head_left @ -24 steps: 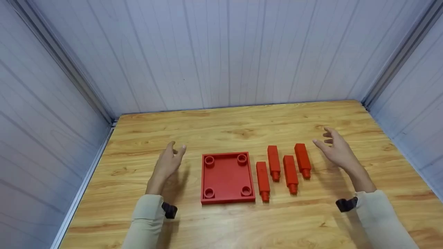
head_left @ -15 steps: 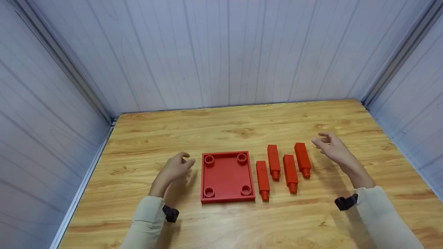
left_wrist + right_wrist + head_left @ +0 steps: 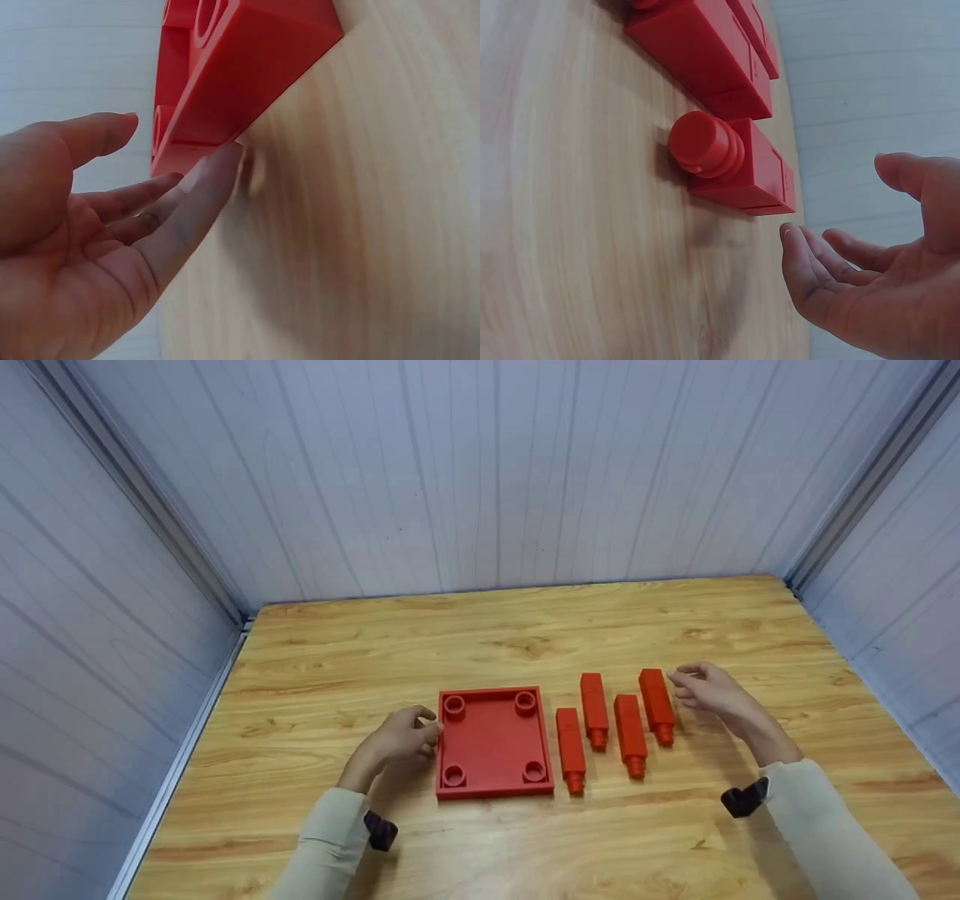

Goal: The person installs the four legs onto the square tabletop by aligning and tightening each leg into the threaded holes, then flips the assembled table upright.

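Observation:
A red square plate point(image 3: 493, 735) with a round socket in each corner lies flat on the wooden table. My left hand point(image 3: 426, 727) is at its left edge; in the left wrist view the straight fingers point(image 3: 199, 195) touch the plate's side point(image 3: 247, 75), thumb free above. To the plate's right lie several red pegs with round studs facing me: point(image 3: 570, 748), point(image 3: 593, 709), point(image 3: 630, 733) and the rightmost peg point(image 3: 657, 705). My right hand point(image 3: 686, 682) hovers by the far end of the rightmost peg point(image 3: 739, 165), fingers point(image 3: 802, 262) loosely bent and holding nothing.
The wooden table point(image 3: 487, 637) is boxed in by pale panel walls on the left point(image 3: 97, 645), back point(image 3: 495, 495) and right point(image 3: 900, 607). Black wrist cameras sit on both sleeves point(image 3: 381, 831) point(image 3: 742, 801).
My left hand moved right and down to the plate's left edge and now touches it. My right hand lowered and drew left toward the rightmost peg. Plate and pegs stayed put.

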### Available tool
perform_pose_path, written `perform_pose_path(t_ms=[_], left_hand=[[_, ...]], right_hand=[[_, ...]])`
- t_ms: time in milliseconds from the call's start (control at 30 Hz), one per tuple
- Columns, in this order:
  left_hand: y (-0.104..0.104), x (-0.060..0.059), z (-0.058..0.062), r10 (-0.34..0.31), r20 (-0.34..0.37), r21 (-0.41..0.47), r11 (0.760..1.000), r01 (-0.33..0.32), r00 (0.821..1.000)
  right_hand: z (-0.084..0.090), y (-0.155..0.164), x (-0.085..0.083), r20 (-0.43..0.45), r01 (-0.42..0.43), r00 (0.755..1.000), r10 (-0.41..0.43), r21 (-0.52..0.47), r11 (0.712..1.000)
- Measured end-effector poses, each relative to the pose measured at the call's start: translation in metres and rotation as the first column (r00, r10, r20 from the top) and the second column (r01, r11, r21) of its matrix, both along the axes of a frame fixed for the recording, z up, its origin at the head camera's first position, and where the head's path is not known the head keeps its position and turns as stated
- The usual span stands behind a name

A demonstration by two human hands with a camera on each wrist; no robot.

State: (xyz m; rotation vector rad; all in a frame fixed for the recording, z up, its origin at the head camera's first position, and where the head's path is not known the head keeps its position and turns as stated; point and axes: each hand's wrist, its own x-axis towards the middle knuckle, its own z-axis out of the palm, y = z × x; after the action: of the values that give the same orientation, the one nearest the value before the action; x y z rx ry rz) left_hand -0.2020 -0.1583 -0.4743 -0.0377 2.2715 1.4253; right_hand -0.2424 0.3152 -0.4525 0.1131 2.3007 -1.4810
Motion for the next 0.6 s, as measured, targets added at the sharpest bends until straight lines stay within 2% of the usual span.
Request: perform_pose_path(t_ms=[133,367,600], left_hand=[[0.002,0.000,-0.004,-0.012,0.004,0.019,1.000,0.012,1.000],[0.000,-0.001,-0.008,-0.010,0.100,0.130,0.992,-0.003,0.995],[-0.001,-0.001,-0.009,-0.029,0.106,0.127,0.992,0.016,0.994]], right_hand=[[-0.007,0.002,-0.001,0.053,-0.008,0.999,0.009,-0.024,1.000],[-0.017,-0.001,-0.002,0.134,0.024,0.991,-0.016,-0.054,0.998],[-0.018,-0.002,-0.006,0.156,0.023,0.988,-0.018,-0.031,0.999]])
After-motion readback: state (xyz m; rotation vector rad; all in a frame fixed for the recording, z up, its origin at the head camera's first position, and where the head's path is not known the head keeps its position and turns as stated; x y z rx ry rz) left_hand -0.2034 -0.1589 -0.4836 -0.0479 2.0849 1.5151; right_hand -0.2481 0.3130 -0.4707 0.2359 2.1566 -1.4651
